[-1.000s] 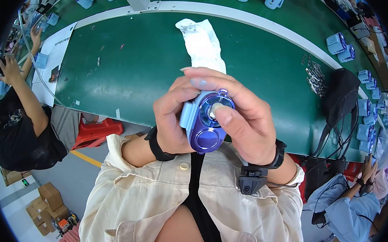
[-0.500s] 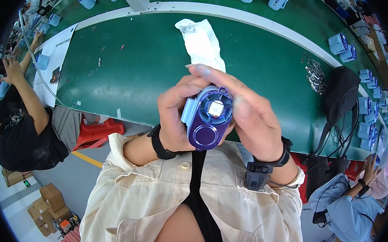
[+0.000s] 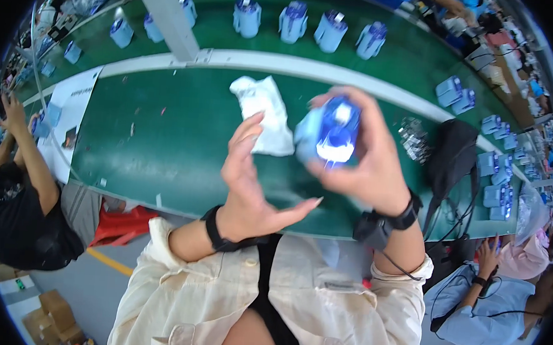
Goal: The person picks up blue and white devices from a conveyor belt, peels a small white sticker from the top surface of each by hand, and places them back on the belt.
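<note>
My right hand [image 3: 378,163] grips a light-blue plastic device with a glossy purple-blue face [image 3: 340,131], its fingers over the top and its thumb underneath. The device hangs above the green table, blurred a little by motion, and a small white square shows on its face. My left hand [image 3: 247,193] is apart from it, palm turned inward, with fingers and thumb spread and nothing in them. Beyond the left fingers a crumpled white packet [image 3: 268,124] lies on the table, close to the device's left side.
A white rail [image 3: 334,77] crosses behind the green table [image 3: 170,133], with a post [image 3: 166,14] at its left. Several similar devices [image 3: 293,23] line the belt beyond. Small metal parts [image 3: 414,140] and a black bag [image 3: 447,159] with cables lie right. Co-workers [image 3: 27,209] sit at both sides.
Both hands held the device near my chest; now my left hand has let go. My right hand has carried the device forward and to the right. The view has shifted, showing more of the far belt.
</note>
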Demonstrator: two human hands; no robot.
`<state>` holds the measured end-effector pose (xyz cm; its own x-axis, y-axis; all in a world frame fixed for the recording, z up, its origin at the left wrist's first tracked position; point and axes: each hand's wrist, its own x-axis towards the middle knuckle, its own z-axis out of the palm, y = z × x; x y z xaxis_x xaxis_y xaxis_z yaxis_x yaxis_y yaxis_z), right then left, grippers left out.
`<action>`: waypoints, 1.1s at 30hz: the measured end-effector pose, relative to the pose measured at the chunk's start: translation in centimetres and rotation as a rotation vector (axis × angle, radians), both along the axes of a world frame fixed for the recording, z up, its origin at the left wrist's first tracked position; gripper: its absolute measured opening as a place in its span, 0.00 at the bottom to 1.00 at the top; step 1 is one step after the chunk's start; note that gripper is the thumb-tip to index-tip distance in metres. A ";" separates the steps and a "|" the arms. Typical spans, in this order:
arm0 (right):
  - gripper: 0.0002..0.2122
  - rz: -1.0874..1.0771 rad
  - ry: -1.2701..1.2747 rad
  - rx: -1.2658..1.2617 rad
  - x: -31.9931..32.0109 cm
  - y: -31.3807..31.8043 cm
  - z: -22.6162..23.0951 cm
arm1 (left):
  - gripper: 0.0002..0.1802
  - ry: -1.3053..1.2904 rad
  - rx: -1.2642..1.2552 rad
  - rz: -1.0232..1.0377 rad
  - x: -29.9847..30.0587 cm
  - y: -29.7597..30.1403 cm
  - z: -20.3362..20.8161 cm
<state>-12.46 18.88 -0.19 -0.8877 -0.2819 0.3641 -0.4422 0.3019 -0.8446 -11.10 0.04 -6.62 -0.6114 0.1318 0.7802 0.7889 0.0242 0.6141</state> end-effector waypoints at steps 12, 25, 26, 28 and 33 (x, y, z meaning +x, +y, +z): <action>0.42 -0.979 -0.166 0.265 -19.7 21.1 -7.0 | 0.48 -0.183 0.054 0.128 -1.5 -3.2 -1.3; 0.48 -0.808 -0.198 0.900 -24.6 14.7 -1.9 | 0.44 -0.275 0.092 0.086 -1.9 -3.2 -1.3; 0.47 -0.817 -0.118 0.867 -23.1 14.3 -1.1 | 0.44 -0.278 0.090 0.089 -1.7 -3.3 -1.3; 0.45 -0.711 0.028 0.755 -19.1 12.9 1.7 | 0.45 -0.265 0.095 0.048 -1.3 -3.4 -1.3; 0.43 0.258 -0.173 0.501 -7.8 3.6 7.6 | 0.51 -0.342 0.009 0.015 -1.0 -3.9 -0.5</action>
